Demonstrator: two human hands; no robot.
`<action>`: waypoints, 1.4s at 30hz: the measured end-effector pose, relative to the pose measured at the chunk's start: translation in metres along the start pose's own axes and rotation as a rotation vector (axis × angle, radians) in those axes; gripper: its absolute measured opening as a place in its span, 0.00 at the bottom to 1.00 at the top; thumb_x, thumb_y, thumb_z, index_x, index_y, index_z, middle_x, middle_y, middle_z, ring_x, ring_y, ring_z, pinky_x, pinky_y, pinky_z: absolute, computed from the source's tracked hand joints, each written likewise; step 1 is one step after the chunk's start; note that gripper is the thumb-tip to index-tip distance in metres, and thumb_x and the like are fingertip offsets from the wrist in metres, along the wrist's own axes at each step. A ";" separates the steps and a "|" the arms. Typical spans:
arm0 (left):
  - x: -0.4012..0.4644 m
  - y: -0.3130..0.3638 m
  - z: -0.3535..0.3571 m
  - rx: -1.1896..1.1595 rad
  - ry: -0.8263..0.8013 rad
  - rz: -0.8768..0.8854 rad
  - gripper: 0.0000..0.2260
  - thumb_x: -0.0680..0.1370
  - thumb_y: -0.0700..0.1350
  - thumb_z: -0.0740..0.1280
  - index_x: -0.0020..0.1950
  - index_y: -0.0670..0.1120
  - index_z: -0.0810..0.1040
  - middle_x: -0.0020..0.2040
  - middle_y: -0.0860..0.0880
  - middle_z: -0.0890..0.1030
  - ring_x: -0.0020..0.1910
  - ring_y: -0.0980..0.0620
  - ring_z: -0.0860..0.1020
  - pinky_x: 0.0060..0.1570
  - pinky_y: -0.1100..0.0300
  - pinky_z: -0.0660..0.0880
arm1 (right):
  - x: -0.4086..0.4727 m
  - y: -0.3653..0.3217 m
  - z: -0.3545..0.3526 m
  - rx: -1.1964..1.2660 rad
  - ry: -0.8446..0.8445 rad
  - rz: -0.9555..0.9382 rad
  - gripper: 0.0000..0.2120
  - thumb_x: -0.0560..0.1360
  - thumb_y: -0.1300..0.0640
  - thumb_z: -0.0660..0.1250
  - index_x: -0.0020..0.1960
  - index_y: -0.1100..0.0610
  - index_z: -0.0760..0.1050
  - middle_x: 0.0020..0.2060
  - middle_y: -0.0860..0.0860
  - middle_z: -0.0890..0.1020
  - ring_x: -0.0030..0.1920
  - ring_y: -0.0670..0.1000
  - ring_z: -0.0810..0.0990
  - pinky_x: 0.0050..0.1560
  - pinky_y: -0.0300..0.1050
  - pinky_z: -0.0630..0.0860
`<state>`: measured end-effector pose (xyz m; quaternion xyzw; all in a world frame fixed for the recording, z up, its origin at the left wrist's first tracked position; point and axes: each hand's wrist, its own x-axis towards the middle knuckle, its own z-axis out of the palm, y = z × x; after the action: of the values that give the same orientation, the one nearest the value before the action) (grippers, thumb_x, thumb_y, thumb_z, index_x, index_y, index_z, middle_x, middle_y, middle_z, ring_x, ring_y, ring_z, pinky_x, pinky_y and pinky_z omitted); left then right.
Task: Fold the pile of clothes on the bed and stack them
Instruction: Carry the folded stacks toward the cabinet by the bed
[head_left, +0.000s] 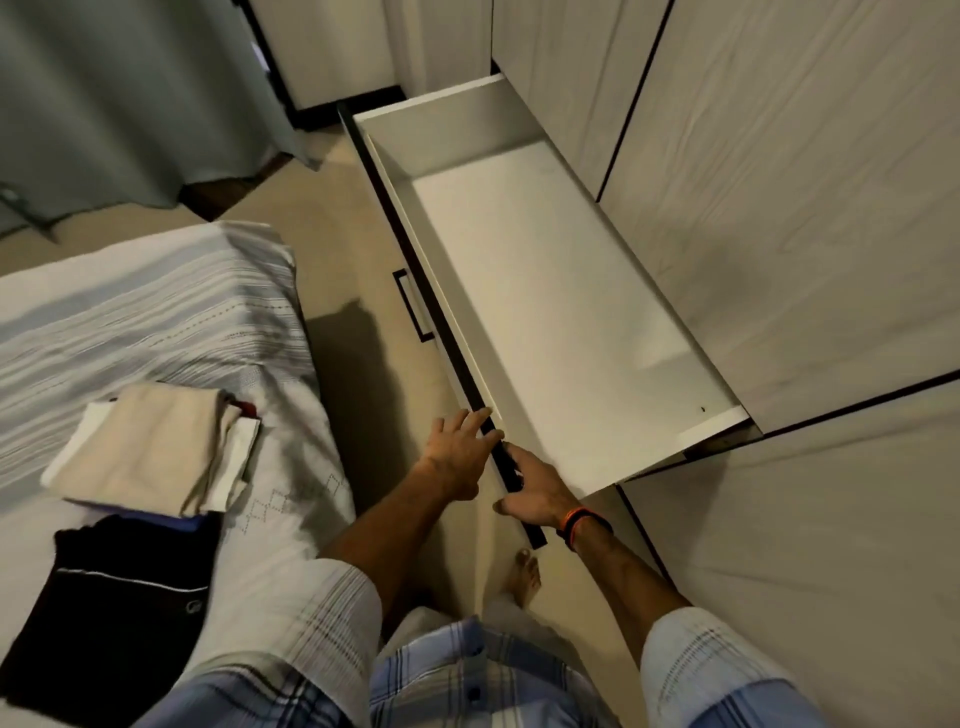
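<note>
A stack of folded clothes (156, 449), cream on top, lies on the bed (171, 312) at nine o'clock, with a folded black garment (114, 597) touching it at eight o'clock. At centre, a person's left hand (460, 454) rests with straight fingers on the dark front edge of a pulled-out white drawer (561, 312). Just beside it, the right hand (535, 496), wearing an orange and black wristband (579, 525), grips the same edge. Pale wardrobe doors (779, 182) fill two o'clock.
</note>
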<state>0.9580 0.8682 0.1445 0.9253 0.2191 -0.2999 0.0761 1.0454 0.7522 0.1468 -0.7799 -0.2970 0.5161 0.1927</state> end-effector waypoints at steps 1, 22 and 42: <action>-0.004 -0.002 0.003 -0.001 -0.003 -0.010 0.41 0.72 0.46 0.74 0.79 0.54 0.54 0.80 0.46 0.46 0.78 0.40 0.51 0.73 0.40 0.58 | -0.001 -0.002 0.004 -0.004 -0.011 -0.002 0.42 0.71 0.62 0.74 0.78 0.51 0.57 0.73 0.53 0.69 0.70 0.56 0.69 0.66 0.46 0.70; -0.069 -0.067 0.063 -0.194 0.024 -0.145 0.39 0.71 0.43 0.74 0.77 0.55 0.58 0.80 0.48 0.49 0.77 0.40 0.55 0.72 0.40 0.59 | -0.020 -0.050 0.093 -0.093 -0.170 -0.103 0.42 0.72 0.65 0.73 0.78 0.52 0.55 0.72 0.55 0.68 0.70 0.59 0.69 0.67 0.50 0.69; -0.082 -0.069 0.074 -0.411 0.024 -0.159 0.41 0.72 0.45 0.74 0.79 0.55 0.54 0.81 0.49 0.48 0.77 0.40 0.55 0.72 0.40 0.61 | -0.015 -0.043 0.095 -0.052 -0.112 -0.085 0.40 0.71 0.61 0.75 0.77 0.53 0.59 0.73 0.53 0.69 0.73 0.57 0.67 0.69 0.54 0.69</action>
<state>0.8289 0.8805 0.1321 0.8738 0.3486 -0.2430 0.2364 0.9421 0.7741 0.1459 -0.7411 -0.3535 0.5425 0.1771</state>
